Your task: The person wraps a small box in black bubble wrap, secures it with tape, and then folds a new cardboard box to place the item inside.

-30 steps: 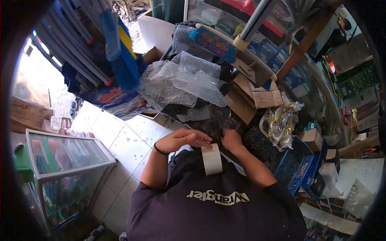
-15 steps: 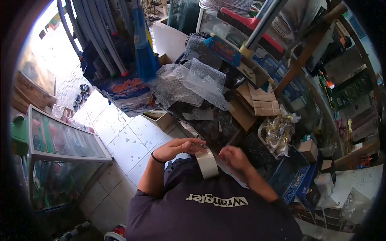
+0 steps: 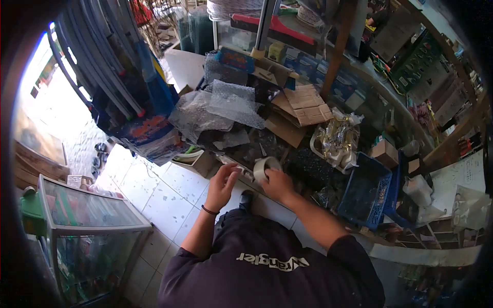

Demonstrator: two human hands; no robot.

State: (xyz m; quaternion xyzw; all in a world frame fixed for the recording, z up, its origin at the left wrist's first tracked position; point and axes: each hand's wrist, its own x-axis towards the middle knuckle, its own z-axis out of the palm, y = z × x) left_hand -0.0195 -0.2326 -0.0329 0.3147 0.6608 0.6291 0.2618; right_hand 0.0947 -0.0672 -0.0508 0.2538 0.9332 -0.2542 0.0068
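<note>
My right hand (image 3: 280,186) grips a roll of pale packing tape (image 3: 263,168), which is tilted so its round opening shows. A short way to the left, my left hand (image 3: 222,188) is raised with its thumb and fingers apart, nothing visible in it; a dark band circles the wrist. Both hands are in front of my body, close to the near edge of a cluttered dark worktable (image 3: 262,146). Crumpled bubble wrap (image 3: 226,105) lies on that table beyond my hands.
Folded cardboard (image 3: 308,105) lies at the table's right, beside a bundle in clear and gold plastic (image 3: 336,138). A blue plastic basket (image 3: 367,190) stands farther right. A glass display case (image 3: 95,231) is at lower left on the tiled floor (image 3: 164,200).
The tape roll has moved from against my shirt toward the table and is now in my right hand. My left hand has come away from it. The camera view has shifted.
</note>
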